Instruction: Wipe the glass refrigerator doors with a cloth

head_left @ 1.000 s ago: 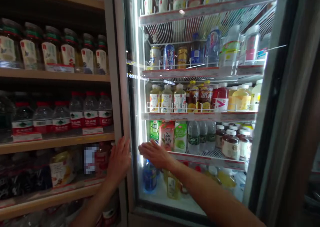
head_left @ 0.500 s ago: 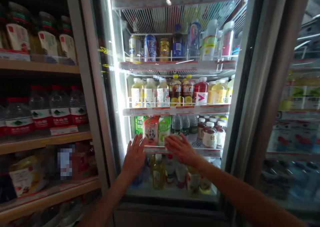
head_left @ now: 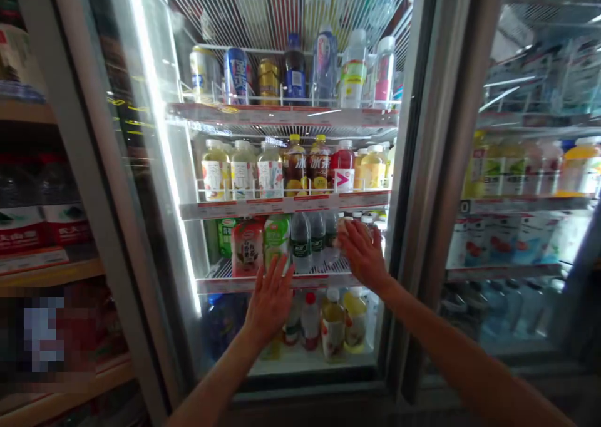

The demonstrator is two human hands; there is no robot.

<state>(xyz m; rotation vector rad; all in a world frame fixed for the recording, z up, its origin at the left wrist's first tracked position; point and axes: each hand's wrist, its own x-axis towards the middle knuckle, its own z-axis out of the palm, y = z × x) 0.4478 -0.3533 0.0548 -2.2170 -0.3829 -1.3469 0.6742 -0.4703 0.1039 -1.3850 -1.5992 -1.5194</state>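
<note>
The left hand [head_left: 270, 303] is raised before the green drink pack [head_left: 277, 233], and the right hand [head_left: 364, 256] is higher and farther right; both have fingers extended and hold nothing. Whether either meets the glass pane [head_left: 211, 126] I cannot tell (the light streaks suggest one is there). The clear bottles [head_left: 301, 245] stand upright between them on the lower shelf [head_left: 323, 281] of the lit drinks cooler [head_left: 319, 383]. If full, they should feel fairly heavy, with thin walls that give when squeezed, perhaps slick from the cold; best gripped round the label. The green pack seems softer, so light pressure on both sides suits it. The pane, stiff and smooth, would offer purchase only at its dark edge frame [head_left: 416, 133]
</note>
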